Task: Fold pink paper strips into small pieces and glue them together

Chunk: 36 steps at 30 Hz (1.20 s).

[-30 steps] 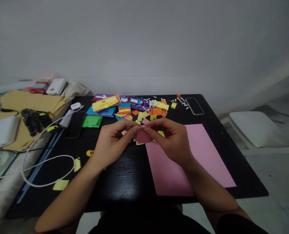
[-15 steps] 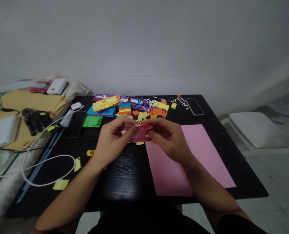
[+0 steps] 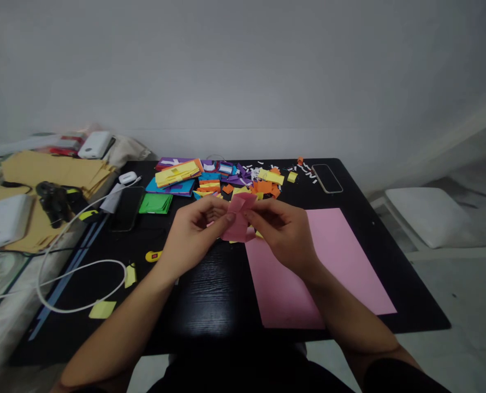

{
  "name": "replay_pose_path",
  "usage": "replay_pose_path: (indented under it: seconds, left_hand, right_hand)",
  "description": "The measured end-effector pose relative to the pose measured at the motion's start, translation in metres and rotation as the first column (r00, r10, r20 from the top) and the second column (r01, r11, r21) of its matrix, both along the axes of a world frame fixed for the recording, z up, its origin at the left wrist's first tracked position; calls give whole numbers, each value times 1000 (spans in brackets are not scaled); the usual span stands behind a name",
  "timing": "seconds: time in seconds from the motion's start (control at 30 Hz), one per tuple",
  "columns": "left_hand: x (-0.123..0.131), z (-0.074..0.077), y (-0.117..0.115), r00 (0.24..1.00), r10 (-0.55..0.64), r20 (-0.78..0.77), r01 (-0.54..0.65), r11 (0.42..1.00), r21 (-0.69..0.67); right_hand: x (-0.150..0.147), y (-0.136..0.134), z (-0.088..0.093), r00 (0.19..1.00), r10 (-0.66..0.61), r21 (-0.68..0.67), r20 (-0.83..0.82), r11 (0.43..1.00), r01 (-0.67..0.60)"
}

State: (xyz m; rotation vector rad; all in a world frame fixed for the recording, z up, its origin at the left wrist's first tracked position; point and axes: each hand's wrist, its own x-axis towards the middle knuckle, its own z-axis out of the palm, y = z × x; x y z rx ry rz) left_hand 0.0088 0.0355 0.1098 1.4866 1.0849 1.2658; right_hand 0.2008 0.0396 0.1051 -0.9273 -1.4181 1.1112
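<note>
Between my two hands a small folded piece of pink paper (image 3: 238, 221) is held up above the black table. My left hand (image 3: 200, 226) pinches its left side between thumb and fingers. On the right side, my right hand (image 3: 282, 226) grips it the same way, with the thumb on the near face. Creases and a raised flap show at the top of the piece. A large pink sheet (image 3: 341, 262) lies flat on the table, partly under my right forearm.
Behind my hands lie green paper (image 3: 156, 203), folded yellow strips (image 3: 177, 173), orange scraps (image 3: 263, 187) and white bits. A phone (image 3: 327, 179) rests at the back right. At left are a white cable (image 3: 83, 311), a dark phone (image 3: 127, 209) and a yellow cutter (image 3: 153, 256).
The small pink piece has been tilted, so its upper flap now stands up and more of its face shows. Both hands keep hold of it in nearly the same place.
</note>
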Motion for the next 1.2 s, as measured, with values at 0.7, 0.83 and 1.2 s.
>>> replay_pose_path:
  seconds: [0.7, 0.83, 1.2]
  left_hand:
    - [-1, 2, -1, 999, -14, 37, 9, 990, 139]
    - [-2, 3, -3, 996, -63, 62, 54, 988, 143]
    - [-3, 7, -5, 994, -101, -42, 109, 958, 266]
  right_hand:
    - [2, -4, 0, 999, 28, 138, 18, 990, -31]
    - [4, -6, 7, 995, 98, 108, -20, 990, -95]
    - [9, -11, 12, 997, 72, 255, 32, 964, -78]
